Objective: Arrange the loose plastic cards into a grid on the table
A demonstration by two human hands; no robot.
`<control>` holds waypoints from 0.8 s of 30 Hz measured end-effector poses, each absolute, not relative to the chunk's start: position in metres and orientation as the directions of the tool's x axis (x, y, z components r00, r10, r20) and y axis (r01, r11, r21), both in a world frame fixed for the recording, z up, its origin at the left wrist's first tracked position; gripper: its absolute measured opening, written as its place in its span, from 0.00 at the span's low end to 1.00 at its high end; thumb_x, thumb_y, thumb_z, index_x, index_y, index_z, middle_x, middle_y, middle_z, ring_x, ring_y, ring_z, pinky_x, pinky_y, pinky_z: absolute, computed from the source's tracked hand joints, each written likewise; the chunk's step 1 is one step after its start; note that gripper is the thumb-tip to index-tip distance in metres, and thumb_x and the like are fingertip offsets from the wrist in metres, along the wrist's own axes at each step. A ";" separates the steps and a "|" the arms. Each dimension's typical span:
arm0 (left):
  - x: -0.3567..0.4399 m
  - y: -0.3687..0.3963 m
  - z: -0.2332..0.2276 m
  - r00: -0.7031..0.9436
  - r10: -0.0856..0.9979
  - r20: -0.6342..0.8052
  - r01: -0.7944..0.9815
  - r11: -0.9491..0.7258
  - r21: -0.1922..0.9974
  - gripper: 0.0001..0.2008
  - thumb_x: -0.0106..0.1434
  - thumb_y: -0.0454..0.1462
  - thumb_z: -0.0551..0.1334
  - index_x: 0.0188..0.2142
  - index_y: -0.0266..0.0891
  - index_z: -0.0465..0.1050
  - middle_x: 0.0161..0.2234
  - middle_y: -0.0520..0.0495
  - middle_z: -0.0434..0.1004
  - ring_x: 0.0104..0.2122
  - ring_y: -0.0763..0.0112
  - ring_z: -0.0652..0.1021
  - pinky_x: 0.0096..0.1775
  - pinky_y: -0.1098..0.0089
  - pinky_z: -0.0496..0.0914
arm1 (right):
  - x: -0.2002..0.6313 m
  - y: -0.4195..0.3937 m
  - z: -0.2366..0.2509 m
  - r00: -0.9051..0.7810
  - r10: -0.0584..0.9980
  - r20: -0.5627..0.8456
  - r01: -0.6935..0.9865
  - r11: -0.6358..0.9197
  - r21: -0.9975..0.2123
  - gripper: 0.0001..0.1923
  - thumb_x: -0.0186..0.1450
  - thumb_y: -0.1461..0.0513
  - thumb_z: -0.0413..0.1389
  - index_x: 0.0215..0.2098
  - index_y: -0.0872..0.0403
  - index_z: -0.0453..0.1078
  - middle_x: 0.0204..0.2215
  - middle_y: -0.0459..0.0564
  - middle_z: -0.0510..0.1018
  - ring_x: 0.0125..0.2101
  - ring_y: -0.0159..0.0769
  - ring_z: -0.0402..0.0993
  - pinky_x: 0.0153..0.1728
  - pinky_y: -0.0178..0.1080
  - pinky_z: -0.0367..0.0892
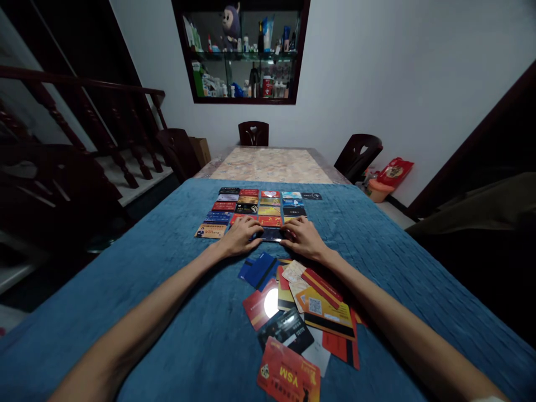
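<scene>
Dark card [272, 235] lies at the near end of the third column of a card grid, between the two hands. Left hand [243, 235] pinches its left end, thumb on the near side, fingers bent over the far side; right hand [305, 237] pinches the right end likewise. Cannot tell whether the card is raised off the blue cloth [159, 234]. Grid on the cloth: leftmost column of five, nearest one an orange VIP card [211, 231]; a lone black card [312, 196] at the far right, beside the light-blue card [292, 195]. Left hand partly overlaps the near red card of the second column; right hand partly covers a yellow card in the fourth. Nearer the body, between the forearms: loose overlapping pile, with blue cards [262, 272] at its far left, an orange card [329, 315] bearing a QR code to the right, and a red YSM card [288, 373] nearest, printed text upside down. Cloth covers the near part of the desk [272, 163]; patterned far part is exposed.
</scene>
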State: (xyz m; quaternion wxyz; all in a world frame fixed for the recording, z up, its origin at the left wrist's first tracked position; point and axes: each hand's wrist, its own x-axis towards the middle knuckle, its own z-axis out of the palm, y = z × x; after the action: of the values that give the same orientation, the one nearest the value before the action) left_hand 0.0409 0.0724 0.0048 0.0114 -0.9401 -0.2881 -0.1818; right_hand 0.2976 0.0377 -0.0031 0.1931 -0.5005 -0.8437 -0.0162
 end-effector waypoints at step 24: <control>0.044 0.067 0.005 0.796 0.499 0.343 0.543 -0.839 -0.040 0.13 0.68 0.39 0.58 0.48 0.38 0.76 0.47 0.39 0.78 0.50 0.54 0.70 0.52 0.51 0.64 | 0.299 0.038 -0.005 -0.450 0.826 0.339 0.833 0.525 -0.173 0.17 0.64 0.54 0.61 0.49 0.52 0.77 0.46 0.54 0.79 0.46 0.47 0.65 0.45 0.46 0.61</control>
State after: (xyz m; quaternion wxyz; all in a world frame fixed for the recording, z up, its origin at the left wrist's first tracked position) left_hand 0.0444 0.0672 0.0046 0.0684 -0.9452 -0.2756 -0.1613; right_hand 0.2989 0.0385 -0.0046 0.1940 -0.4873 -0.8514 -0.0093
